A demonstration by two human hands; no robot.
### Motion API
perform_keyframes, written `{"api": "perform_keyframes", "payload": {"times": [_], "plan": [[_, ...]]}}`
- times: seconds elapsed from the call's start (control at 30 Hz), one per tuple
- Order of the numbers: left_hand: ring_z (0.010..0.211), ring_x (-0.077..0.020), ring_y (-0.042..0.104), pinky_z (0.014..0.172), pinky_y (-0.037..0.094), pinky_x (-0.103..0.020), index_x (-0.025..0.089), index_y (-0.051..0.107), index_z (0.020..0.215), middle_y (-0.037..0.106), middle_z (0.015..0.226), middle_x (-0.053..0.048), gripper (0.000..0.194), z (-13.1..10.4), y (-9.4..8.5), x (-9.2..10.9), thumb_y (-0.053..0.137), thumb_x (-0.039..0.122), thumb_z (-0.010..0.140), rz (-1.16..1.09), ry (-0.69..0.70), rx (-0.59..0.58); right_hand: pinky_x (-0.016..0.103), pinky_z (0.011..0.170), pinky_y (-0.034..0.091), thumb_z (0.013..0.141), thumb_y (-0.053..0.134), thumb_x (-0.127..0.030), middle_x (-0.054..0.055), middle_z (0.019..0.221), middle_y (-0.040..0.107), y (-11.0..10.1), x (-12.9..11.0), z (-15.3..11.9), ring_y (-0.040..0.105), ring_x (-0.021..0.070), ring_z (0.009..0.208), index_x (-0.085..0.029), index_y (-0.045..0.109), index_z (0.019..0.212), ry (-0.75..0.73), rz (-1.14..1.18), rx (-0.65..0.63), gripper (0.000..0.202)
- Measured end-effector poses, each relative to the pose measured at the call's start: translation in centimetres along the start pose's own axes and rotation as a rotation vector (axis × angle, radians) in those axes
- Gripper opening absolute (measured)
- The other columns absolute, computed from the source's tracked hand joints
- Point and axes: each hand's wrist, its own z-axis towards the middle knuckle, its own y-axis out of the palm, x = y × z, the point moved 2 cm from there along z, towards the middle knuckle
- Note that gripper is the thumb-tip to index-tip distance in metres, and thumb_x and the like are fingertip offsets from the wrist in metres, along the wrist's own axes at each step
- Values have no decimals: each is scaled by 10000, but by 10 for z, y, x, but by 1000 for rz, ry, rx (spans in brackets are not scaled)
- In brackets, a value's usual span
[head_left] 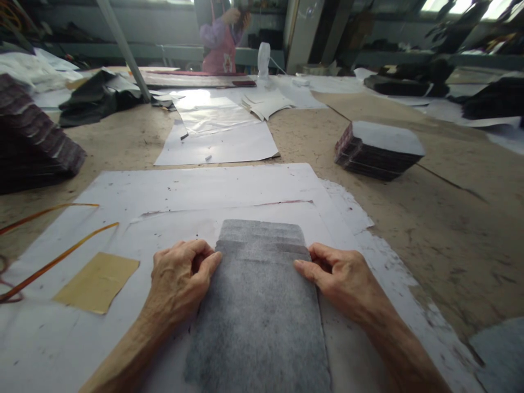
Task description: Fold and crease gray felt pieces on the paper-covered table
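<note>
A grey, felt-like fabric panel (257,305) lies in front of me on white paper, with fold lines across its far part. My left hand (184,273) pinches its left edge near those folds, thumb on top. On the opposite edge, my right hand (335,273) pinches the panel the same way, at about the same height. The fingertips under the panel are hidden. To the left of my left hand lies a tan square piece (98,283), flat on the paper.
White paper (229,188) covers the near table. Thin orange strips (61,256) lie at left. Dark layered stacks stand at left (33,136) and right (379,153). More sheets (221,136) lie beyond. A person in a pink apron (221,49) stands across the table.
</note>
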Motion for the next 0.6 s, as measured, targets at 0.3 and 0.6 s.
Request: {"api": "perform_keyframes", "payload": {"times": [0.3, 0.6], "plan": [[666, -175, 499, 610, 311, -291, 213, 546, 565, 548, 595, 13, 263, 5, 2, -2, 451, 398, 727, -6, 10, -18, 233, 474, 254, 660, 487, -399, -43, 475, 364, 2, 2, -1, 353, 106, 478, -196, 335, 493, 102, -19, -36, 304], [595, -156, 482, 567, 311, -271, 213, 553, 552, 515, 547, 20, 242, 4, 3, -2, 473, 397, 687, -53, -1, -10, 225, 473, 249, 636, 506, -362, -50, 489, 355, 3, 4, 1, 346, 99, 491, -193, 360, 500, 109, 27, -52, 261]]}}
